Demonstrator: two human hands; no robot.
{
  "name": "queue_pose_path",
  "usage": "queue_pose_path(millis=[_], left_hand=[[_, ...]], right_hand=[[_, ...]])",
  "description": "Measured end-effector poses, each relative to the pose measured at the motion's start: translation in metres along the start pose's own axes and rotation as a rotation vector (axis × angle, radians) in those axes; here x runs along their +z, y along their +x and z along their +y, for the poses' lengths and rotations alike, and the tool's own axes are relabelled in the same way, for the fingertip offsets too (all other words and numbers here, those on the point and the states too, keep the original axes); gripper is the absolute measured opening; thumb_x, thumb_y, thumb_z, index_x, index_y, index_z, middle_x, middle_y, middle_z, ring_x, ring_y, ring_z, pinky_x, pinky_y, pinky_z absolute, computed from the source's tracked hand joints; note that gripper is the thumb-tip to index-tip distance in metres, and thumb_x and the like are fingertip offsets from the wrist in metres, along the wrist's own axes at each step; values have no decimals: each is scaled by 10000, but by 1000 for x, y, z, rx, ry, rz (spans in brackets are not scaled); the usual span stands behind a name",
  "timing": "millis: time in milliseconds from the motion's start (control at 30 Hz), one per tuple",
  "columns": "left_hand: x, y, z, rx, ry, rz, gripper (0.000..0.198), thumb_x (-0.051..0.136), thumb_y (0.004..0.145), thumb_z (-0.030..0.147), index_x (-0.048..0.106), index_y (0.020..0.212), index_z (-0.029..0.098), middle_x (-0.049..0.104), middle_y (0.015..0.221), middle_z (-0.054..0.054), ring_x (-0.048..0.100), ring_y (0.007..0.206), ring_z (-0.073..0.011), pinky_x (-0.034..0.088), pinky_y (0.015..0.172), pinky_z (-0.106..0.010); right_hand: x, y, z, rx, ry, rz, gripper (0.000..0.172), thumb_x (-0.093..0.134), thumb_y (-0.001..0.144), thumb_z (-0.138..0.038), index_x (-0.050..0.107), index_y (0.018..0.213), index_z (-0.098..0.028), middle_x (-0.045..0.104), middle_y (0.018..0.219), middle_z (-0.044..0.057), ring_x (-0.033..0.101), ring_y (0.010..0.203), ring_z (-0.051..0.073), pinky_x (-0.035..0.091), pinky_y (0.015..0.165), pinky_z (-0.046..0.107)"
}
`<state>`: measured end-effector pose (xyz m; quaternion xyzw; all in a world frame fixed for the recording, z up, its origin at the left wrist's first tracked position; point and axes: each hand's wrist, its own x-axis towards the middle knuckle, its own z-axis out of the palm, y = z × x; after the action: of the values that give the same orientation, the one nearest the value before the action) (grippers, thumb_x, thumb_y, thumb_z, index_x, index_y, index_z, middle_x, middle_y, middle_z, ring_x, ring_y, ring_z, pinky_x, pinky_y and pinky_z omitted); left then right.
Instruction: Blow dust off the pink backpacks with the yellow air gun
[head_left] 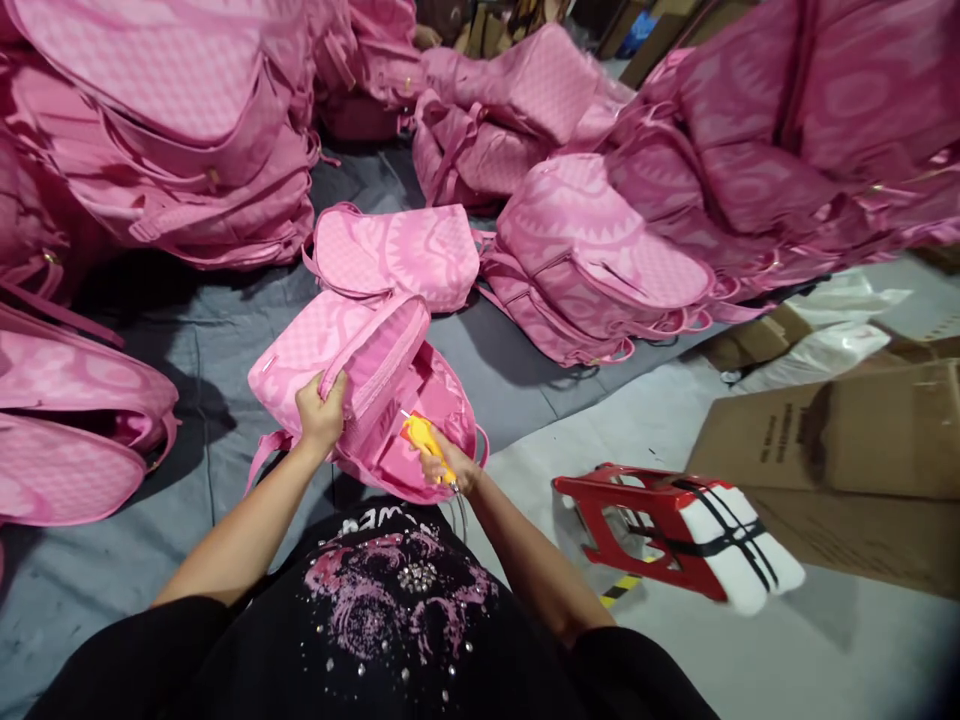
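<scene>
A pink patterned backpack (296,345) lies unzipped in front of me, its pink inside showing. My left hand (321,412) is closed on the edge of the backpack's raised front flap and holds it up. In my right hand (450,462) is a yellow and orange hand tool (424,436) with a thin pale tip and a cord at its rear end. The tool is over the opening, its tip pointing up and to the left toward the flap. Whether the tip touches the fabric I cannot tell. Just behind lies another pink backpack (397,250).
Tall piles of pink backpacks (180,150) stand at the left and right (750,150). One backpack (600,260) lies right of centre on the grey sheet (225,340). A red stool (652,530) with a white strapped pad and a cardboard box (847,440) stand at the right.
</scene>
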<state>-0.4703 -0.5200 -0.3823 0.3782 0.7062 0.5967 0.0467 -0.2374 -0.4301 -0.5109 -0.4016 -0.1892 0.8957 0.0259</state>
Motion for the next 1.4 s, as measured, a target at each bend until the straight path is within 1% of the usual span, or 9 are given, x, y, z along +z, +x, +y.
queue_pose_path(millis=[233,400,533,667,800,1000,1100,1233,1400], left_hand=[[0,21,9,405,89,-148,447,579,875,330,318,536,200,282,483,66,273,436,-71,219,468,-250],[3,29,14,517,103,-179,453,580,886,312,314,536,202,275,479,66,265,415,-72,207,449,-258],[2,27,12,553,112,-188,434,578,888,301,332,544,203,283,482,66,285,409,-73,219,445,-255],[1,23,10,591,125,-177,415,579,887,274,346,551,203,304,487,63,303,408,-74,231,444,-251],[1,21,7,638,132,-175,394,589,885,248,361,566,204,316,496,65,313,410,-75,247,446,-246],[-2,13,5,695,161,-166,373,586,885,247,369,584,211,336,500,63,345,416,-83,271,456,-240],[-3,5,8,745,203,-185,357,584,894,293,407,595,211,374,500,55,384,431,-93,297,476,-240],[-1,-3,9,691,304,-209,366,559,905,375,452,598,210,416,492,43,420,441,-107,308,489,-248],[-6,-19,22,502,526,-142,180,572,861,358,606,812,188,613,648,-16,573,579,-156,402,568,-266]], right_hand=[[9,3,15,61,-27,-160,588,293,955,-705,521,865,-171,280,436,-120,149,332,32,201,347,135],[17,8,23,-14,-68,-170,600,327,914,-755,521,863,-189,271,430,-125,121,334,37,205,343,150],[19,19,23,-119,-102,-66,621,217,908,-781,450,796,-217,232,451,-120,140,343,52,207,342,156],[24,29,26,-316,-398,126,679,46,902,-765,449,810,-227,243,471,-103,211,353,79,266,358,186],[34,33,31,-405,-616,203,531,401,874,-727,529,832,-213,385,476,-68,360,382,108,313,383,218],[48,34,23,-627,-890,444,454,322,974,-529,606,1085,-192,669,902,74,631,855,195,470,707,268],[52,30,13,-605,-1082,411,354,584,874,-489,644,1041,-183,690,897,92,646,897,236,460,772,294],[52,26,-11,-536,-1245,348,224,616,880,-359,654,1028,-195,687,831,70,645,833,211,449,716,275],[65,31,-66,-410,-1319,80,229,839,696,-254,623,672,-180,534,538,-15,581,589,150,385,529,224]])
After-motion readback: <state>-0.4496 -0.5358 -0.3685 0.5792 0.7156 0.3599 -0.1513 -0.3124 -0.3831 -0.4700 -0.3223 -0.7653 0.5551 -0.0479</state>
